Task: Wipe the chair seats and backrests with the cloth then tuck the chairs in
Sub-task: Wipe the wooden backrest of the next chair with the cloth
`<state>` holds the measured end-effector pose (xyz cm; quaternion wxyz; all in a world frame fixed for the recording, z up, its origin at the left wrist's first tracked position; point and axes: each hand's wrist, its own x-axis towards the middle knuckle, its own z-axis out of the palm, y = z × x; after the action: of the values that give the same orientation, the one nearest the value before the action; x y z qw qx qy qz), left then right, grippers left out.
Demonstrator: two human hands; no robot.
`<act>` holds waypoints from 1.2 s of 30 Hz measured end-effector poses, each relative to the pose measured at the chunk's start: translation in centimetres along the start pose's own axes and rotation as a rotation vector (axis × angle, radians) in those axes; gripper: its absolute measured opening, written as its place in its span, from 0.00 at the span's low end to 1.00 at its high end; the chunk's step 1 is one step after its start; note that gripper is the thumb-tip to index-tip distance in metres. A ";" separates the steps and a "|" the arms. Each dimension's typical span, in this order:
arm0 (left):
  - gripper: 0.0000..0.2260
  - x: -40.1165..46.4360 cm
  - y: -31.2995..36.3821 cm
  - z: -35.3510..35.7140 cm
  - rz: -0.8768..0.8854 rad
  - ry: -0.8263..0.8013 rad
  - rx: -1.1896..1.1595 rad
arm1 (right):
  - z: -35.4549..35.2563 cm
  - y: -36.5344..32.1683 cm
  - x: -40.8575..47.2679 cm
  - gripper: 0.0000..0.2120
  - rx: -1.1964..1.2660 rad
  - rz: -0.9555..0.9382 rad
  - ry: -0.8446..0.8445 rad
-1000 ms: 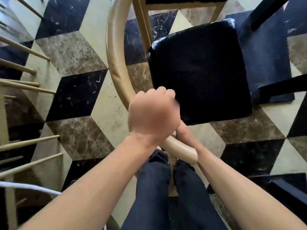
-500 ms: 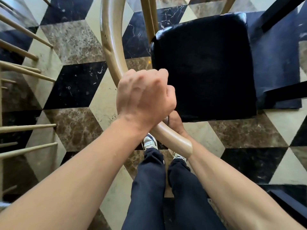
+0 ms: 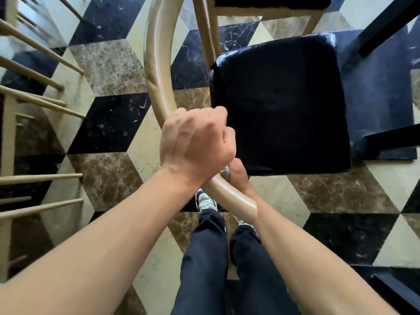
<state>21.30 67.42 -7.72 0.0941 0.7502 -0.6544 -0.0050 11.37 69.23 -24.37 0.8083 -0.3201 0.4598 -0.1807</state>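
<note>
I look straight down on a chair with a curved light-wood backrest rail (image 3: 156,71) and a black cushioned seat (image 3: 279,108). My left hand (image 3: 195,142) grips the rail from above, close to its near end, with the fingers curled over the inner side. Below the rail and partly behind the left hand, my right hand (image 3: 238,176) presses against the rail's inner side. A small white bit of the cloth (image 3: 225,172) shows at its fingers. Most of the cloth and the right fingers are hidden.
Wooden spindles of another chair (image 3: 34,103) fill the left edge. A third chair's seat frame (image 3: 268,10) lies at the top. Black table legs (image 3: 386,23) cross the upper right. My legs and shoes (image 3: 205,201) stand just behind the rail on the patterned marble floor.
My left hand slid a little up the rail from its near end and stays gripped there. My right hand shifted slightly under the rail. The view moved, bringing my shoes into sight.
</note>
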 end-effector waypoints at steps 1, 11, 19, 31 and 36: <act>0.08 0.0 0.1 0.0 0.000 -0.001 -0.005 | -0.4 0.5 0.7 0.27 -0.024 0.031 0.028; 0.09 0.1 0.1 -0.4 0.031 0.001 -0.021 | -2.4 -2.1 -2.7 0.26 -0.017 0.195 0.267; 0.15 0.0 -0.4 -1.2 0.049 0.019 -0.133 | -3.9 -8.1 -13.7 0.29 0.334 0.013 -0.152; 0.18 4.9 -4.2 -2.8 -0.542 0.258 -0.560 | 2.7 -11.2 -16.6 0.26 -1.231 -0.417 -0.033; 0.27 8.8 -7.6 -2.4 -1.054 -0.130 -1.192 | 4.8 -11.7 -14.9 0.36 -1.450 -0.437 -0.001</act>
<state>30.35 60.04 -5.51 0.4262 0.7824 -0.1049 -0.4418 7.93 71.08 -5.24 0.3411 -0.8555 0.3894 0.0111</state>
